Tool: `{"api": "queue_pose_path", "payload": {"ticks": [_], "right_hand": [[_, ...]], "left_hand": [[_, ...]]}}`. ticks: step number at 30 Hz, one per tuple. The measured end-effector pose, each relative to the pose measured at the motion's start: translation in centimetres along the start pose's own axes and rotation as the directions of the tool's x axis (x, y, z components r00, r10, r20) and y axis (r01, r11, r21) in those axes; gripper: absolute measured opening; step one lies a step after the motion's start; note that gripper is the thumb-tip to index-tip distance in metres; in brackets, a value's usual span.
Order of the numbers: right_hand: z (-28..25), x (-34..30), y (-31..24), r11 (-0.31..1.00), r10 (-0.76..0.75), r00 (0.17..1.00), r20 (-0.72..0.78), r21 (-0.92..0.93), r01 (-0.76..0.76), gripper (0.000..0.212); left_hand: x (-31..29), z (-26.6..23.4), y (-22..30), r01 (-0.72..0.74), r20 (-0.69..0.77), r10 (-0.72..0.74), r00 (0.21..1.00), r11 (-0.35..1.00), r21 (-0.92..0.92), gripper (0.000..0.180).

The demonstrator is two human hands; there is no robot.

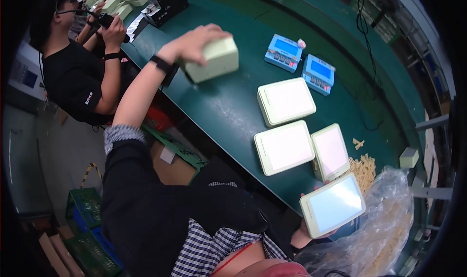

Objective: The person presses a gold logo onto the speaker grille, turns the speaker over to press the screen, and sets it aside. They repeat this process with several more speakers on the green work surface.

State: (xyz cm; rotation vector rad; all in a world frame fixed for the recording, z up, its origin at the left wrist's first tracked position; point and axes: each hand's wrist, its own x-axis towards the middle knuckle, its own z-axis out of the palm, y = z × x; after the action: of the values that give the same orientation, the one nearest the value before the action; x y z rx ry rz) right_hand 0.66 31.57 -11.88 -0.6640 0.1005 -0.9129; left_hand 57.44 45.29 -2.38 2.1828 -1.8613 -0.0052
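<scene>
My left hand (pixel 198 42) reaches across to the far left of the bench and is closed over the top of a pale green boxy case (pixel 219 63). Whether that is one case or several side by side, I cannot tell. Low on the right, my right hand (pixel 302 233) grips a pale green device with a shiny flat front panel (pixel 335 206), tilted face up; most of its fingers are hidden behind it. Close by lie two similar devices, one (pixel 287 101) behind the other (pixel 284 148). Another device (pixel 331 150) leans just above the held one.
Two blue meters with screens (pixel 284 52) (pixel 319 73) stand at the back of the green bench (pixel 219 109). Clear plastic wrap (pixel 360 248) and a pile of small tan pieces (pixel 365 169) lie at right. A co-worker (pixel 80 77) sits at left, near green crates (pixel 87 204).
</scene>
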Motion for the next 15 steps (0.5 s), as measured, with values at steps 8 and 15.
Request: {"api": "queue_pose_path", "payload": {"ticks": [8, 15], "right_hand": [[1.6, 1.1, 1.7, 0.984, -0.008, 0.994, 0.110, 0.175, -0.012, 0.091], [0.6, -2.5, -1.5, 0.955, -0.268, 0.961, 0.073, 0.153, 0.255, 0.088]], "left_hand": [[-4.9, 0.0, 16.5, -0.389, 0.284, 0.402, 0.870, 0.915, -0.103, 0.104], [-2.1, -1.1, 20.1, -0.479, 0.367, 0.450, 0.814, 0.878, -0.014, 0.099]]}}
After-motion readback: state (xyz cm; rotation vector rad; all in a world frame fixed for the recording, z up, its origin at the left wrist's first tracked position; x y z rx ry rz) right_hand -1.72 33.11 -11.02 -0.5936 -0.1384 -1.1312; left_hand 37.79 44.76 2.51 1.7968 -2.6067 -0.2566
